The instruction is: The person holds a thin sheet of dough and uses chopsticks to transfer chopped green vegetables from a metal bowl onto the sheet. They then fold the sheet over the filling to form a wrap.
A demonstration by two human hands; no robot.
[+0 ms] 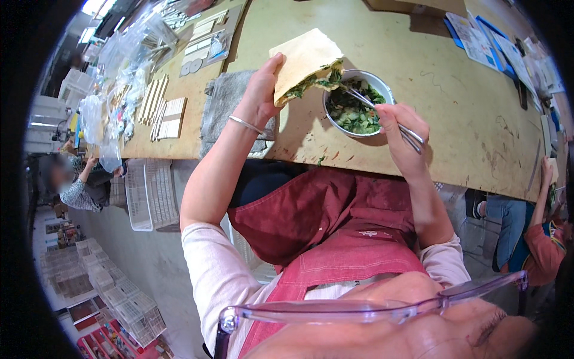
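My left hand (265, 87) is closed round a folded flatbread (306, 57), holding it up over the table by its left side. Chopped greens show along the flatbread's open lower edge. My right hand (404, 133) grips a pair of metal chopsticks (411, 135). Their tips reach up and left to the filling, above the rim of a white bowl (327, 115). In the bowl lie chopped green leaves (354, 115) with paler pieces among them. The bowl stands on the table just left of my right hand.
A grey cloth (222, 113) lies on the table (478, 131) beside my left forearm. Wooden strips (170, 118) and plastic bags (113, 78) are further left. Blue trays with papers (484, 45) sit at the far right. Other people are at both sides; a white crate (140, 194) stands below.
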